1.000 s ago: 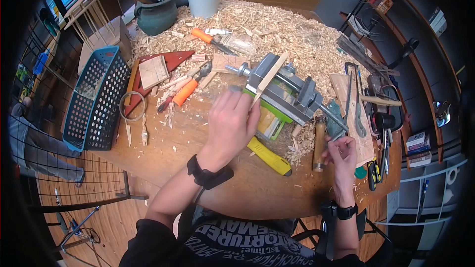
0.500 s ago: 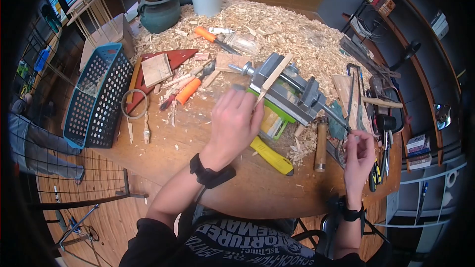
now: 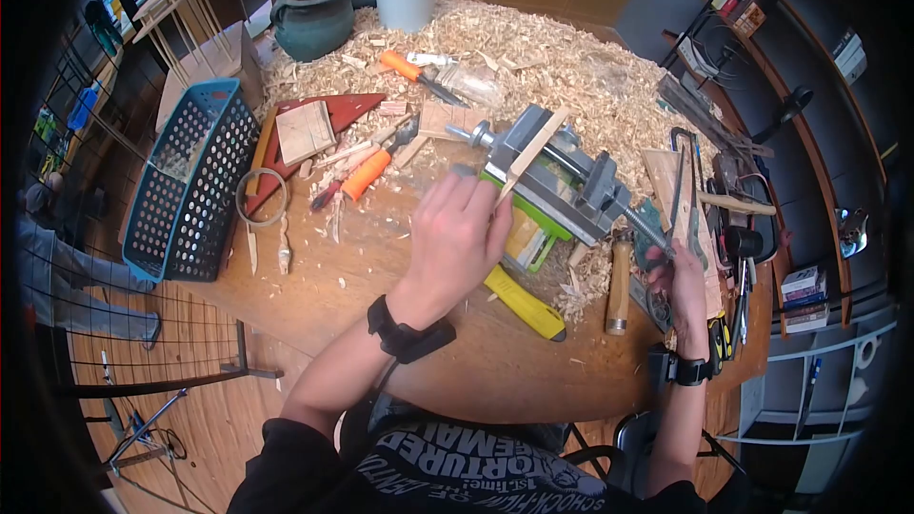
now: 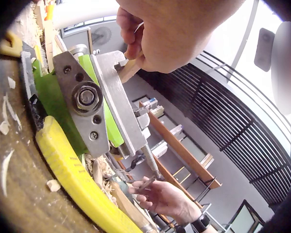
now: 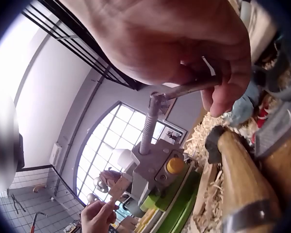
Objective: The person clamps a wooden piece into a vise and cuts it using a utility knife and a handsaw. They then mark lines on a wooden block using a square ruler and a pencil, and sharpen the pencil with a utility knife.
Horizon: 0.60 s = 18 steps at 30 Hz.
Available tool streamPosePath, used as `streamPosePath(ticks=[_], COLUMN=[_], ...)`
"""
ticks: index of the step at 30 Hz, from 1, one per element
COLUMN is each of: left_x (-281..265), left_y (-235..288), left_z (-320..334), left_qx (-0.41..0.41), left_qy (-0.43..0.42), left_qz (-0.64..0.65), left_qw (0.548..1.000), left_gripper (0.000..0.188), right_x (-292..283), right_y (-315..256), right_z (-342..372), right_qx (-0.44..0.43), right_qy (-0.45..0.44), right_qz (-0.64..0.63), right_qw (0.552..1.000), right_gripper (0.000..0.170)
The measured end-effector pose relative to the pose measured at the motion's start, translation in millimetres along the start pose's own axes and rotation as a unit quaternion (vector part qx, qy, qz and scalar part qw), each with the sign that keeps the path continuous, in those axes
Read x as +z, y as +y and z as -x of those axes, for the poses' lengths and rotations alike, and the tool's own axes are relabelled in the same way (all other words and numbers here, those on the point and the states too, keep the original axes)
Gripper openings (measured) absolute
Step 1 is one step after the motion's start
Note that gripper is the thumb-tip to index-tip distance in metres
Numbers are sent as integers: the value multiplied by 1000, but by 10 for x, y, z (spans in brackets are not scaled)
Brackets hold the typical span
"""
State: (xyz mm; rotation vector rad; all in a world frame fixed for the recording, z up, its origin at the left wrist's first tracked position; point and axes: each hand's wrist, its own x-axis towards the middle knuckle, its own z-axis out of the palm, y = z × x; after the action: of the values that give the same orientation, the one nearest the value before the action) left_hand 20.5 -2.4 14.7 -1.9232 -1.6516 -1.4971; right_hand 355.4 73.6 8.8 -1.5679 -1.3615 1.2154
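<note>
My left hand (image 3: 455,233) pinches the near end of a thin wooden strip (image 3: 535,150), which lies across the jaws of a grey metal vise (image 3: 562,176) with a green base (image 3: 522,228). At the right end of the vise's threaded screw (image 3: 647,228), my right hand (image 3: 687,290) holds the handle bar. The right wrist view shows the fingers curled round that bar (image 5: 191,87), with the screw (image 5: 149,124) running from it to the vise body. In the left wrist view the strip (image 4: 129,69) meets the vise's top edge under the left hand (image 4: 169,34).
A yellow-handled cutter (image 3: 526,303) and a wooden handle (image 3: 619,286) lie before the vise. Shavings (image 3: 571,57) cover the back. At the left are a teal basket (image 3: 186,186), a tape ring (image 3: 260,198) and an orange-handled tool (image 3: 367,174); more tools lie far right.
My right hand has shifted right and turned about the screw's handle, its fingers changing position. The left hand keeps its hold on the strip, and the head view has shifted slightly.
</note>
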Motion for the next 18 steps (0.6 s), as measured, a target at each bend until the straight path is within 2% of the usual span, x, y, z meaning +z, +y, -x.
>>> streamPosePath(ticks=[2, 6, 9, 10, 13, 14, 16, 17, 18], left_x=[14, 12, 11, 11, 23, 18, 5, 4, 3], left_y=[-4, -2, -6, -9, 0, -1, -2, 0, 0], left_z=[8, 7, 11, 15, 20, 17, 18, 19, 18], left_qx=[-1, -2, -2, -2, -2, -3, -5, -6, -7], left_qy=[-1, -2, 4, 2, -3, -3, -2, 0, 1], left_qz=[1, -1, 3, 4, 1, -1, -3, -1, 1], left_qw=[1000, 1000, 1000, 1000, 1000, 1000, 1000, 1000, 1000], left_gripper=[14, 14, 14, 14, 13, 13, 13, 13, 13], right_x=[35, 174, 272, 278, 284, 298, 339, 376, 416], right_y=[9, -22, -146, -186, -310, -345, -405, -433, -465], right_z=[89, 392, 655, 726, 855, 872, 881, 867, 846], right_qx=[55, 94, 92, 80, 37, 36, -50, -51, -98], right_qy=[-57, -100, -122, -132, -132, -131, -61, -63, -27], right_qz=[-79, -158, -187, -209, -199, -200, -151, -150, -128], right_qw=[994, 978, 970, 966, 970, 970, 985, 985, 987], right_gripper=[43, 41, 42, 33, 24, 24, 33, 33, 38])
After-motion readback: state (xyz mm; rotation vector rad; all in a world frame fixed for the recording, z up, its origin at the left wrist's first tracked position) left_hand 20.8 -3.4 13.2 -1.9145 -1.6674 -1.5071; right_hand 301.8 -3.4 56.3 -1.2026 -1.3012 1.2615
